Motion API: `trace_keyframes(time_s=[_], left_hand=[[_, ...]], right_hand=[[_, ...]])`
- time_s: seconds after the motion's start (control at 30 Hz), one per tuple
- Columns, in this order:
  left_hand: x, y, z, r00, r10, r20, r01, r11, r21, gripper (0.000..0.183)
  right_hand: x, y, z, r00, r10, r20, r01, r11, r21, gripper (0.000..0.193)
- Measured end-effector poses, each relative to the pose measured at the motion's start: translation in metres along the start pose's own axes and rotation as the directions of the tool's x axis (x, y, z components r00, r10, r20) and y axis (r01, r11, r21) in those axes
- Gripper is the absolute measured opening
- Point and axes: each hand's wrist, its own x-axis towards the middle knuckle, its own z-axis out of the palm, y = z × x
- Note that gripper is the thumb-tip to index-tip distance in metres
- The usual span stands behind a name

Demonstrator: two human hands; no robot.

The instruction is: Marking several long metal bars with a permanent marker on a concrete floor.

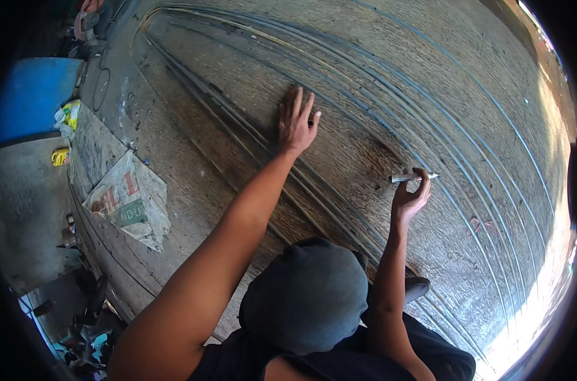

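Observation:
My left hand (297,120) rests with fingers spread on the concrete floor, its fingertips at one of the thin metal rods (358,120). In my right hand (412,202) is a slim, pale marker pen (403,178), pinched between thumb and fingers. The pen's light tip points right, close above the long rods. More rods (238,117) run in a bundle below my left hand and under my forearm. At the far left the rods curve round in a bend (147,22).
A rounded dark grey cap (304,295) covers part of the floor near me, with a dark shoe (417,289) beside it. To the left lie a printed sheet (133,200), a yellow container (60,157) and a blue panel (38,95). Bright light falls at the right edge.

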Motion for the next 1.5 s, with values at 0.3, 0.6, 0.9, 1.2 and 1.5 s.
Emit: trace_keyframes(time_s=[0.3, 0.6, 0.9, 1.2, 1.5], left_hand=[[-0.001, 0.000, 0.001, 0.999, -0.011, 0.033, 0.011, 1.000, 0.012, 0.057], [-0.002, -0.003, 0.002, 1.000, -0.012, 0.021, 0.011, 1.000, 0.013, 0.057], [0.001, 0.000, 0.002, 1.000, 0.001, 0.021, -0.002, 1.000, 0.015, 0.056], [0.000, -0.001, 0.001, 1.000, -0.002, 0.027, 0.002, 1.000, 0.003, 0.056], [-0.002, -0.001, 0.002, 1.000, 0.022, 0.018, -0.022, 1.000, 0.016, 0.055]], right_hand=[[0.025, -0.013, 0.056, 0.923, -0.216, 0.319, 0.169, 0.971, 0.169, 0.042], [0.004, -0.010, 0.046, 0.929, -0.270, 0.252, 0.202, 0.943, 0.265, 0.024], [-0.011, -0.003, 0.038, 0.943, -0.245, 0.227, 0.212, 0.964, 0.159, 0.031], [-0.013, -0.003, 0.040, 0.934, -0.260, 0.246, 0.232, 0.963, 0.138, 0.033], [-0.011, -0.005, 0.035, 0.952, -0.216, 0.217, 0.174, 0.964, 0.200, 0.026]])
